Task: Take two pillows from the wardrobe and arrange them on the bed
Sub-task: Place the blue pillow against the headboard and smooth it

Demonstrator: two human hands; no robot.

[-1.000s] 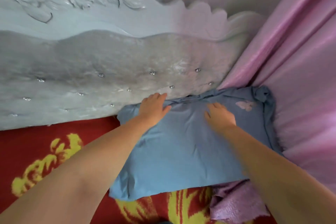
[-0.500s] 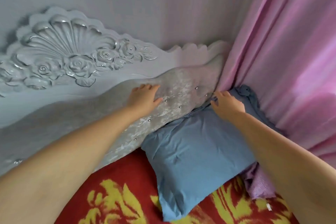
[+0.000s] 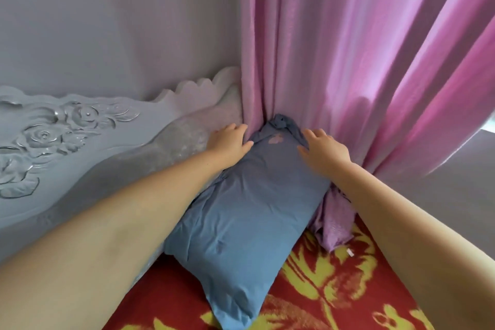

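A blue pillow [image 3: 249, 211] lies on the red and yellow bed cover [image 3: 329, 292], its far end pushed into the corner between the headboard and the curtain. My left hand [image 3: 227, 143] rests flat at the pillow's far left edge, against the headboard, fingers spread. My right hand [image 3: 322, 151] presses on the pillow's far right corner with fingers apart. Neither hand grips anything. Only one pillow is in view.
A grey carved headboard [image 3: 88, 142] with padded lower panel runs along the left. A pink curtain [image 3: 361, 61] hangs at the right behind the pillow. A crumpled lilac cloth [image 3: 333, 222] lies beside the pillow's right edge.
The view has swung right and up toward the curtain. My left hand moved from the padded headboard to the pillow's far left edge; my right hand stays on the far right corner.
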